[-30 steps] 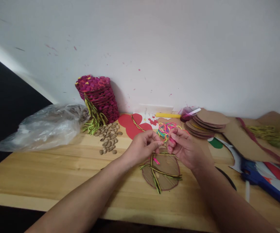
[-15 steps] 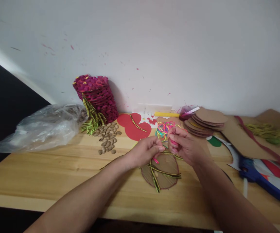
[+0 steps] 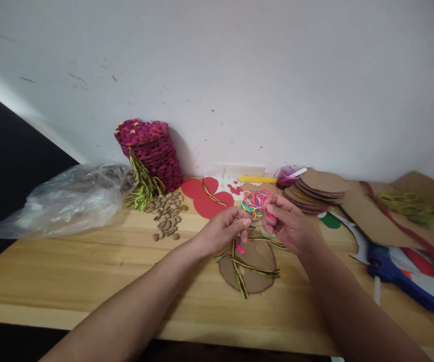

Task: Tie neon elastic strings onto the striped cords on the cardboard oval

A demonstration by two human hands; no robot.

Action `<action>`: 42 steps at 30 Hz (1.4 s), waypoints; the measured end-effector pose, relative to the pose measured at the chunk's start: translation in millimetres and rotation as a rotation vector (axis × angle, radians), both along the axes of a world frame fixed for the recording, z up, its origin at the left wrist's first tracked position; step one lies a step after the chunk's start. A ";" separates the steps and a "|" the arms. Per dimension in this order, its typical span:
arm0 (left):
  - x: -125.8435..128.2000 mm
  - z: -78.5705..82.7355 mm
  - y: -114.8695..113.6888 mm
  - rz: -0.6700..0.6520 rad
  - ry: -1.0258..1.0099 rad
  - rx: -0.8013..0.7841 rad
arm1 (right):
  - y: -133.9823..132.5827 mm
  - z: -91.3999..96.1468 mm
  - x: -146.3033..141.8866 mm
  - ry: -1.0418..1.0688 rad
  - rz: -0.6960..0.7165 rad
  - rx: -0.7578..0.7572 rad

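Note:
Both my hands hover close together over a brown cardboard disc (image 3: 256, 274) crossed by yellow-green and dark cords (image 3: 245, 264). My left hand (image 3: 222, 232) is closed in a pinch on the cords where they rise from the disc, with a small pink band just below its fingers. My right hand (image 3: 287, 223) is closed too, its fingertips pinching a pink rubber band. A heap of bright rubber bands (image 3: 253, 200) lies just behind the hands.
On the wooden table (image 3: 89, 271): a clear plastic bag (image 3: 66, 198) at left, a stack of magenta decorated discs (image 3: 149, 151), loose seeds (image 3: 167, 215), red paper hearts (image 3: 205, 196), a stack of plain cardboard discs (image 3: 317, 188), a blue glue gun (image 3: 401, 279) and cardboard sheets (image 3: 386, 216) at right.
My hands have stayed over the disc, shifting only slightly; the left hand dipped and came back up a little while the fingers kept working the band and cords.

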State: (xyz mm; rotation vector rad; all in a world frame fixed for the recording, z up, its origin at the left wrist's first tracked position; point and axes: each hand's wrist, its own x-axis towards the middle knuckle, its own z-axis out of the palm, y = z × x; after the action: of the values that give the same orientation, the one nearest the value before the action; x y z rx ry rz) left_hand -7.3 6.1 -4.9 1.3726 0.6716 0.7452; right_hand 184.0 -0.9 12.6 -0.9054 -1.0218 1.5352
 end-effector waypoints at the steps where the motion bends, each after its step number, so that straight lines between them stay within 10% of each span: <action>1: 0.0 0.1 -0.2 0.018 0.029 0.013 | 0.4 0.3 0.6 0.029 -0.005 -0.003; 11: 0.4 5.3 -3.2 0.095 -0.092 0.207 | 0.5 -2.2 -5.5 0.231 -0.044 -0.134; 18: 4.8 9.7 -11.0 -0.030 -0.354 -0.072 | -4.0 -19.3 -25.0 0.225 0.013 -0.249; 29: 5.2 11.1 -2.5 0.351 -0.244 -0.068 | -11.0 7.1 -17.1 -0.332 -0.120 0.247; 42: 2.4 3.6 -0.8 0.107 -0.134 -0.389 | -3.0 -1.7 -8.9 -0.078 -0.288 0.176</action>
State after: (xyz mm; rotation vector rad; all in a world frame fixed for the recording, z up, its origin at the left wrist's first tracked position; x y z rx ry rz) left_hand -4.9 5.3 -1.2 0.9300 0.7438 0.7386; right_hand 175.2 -3.9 11.0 -0.9484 -1.0164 1.1600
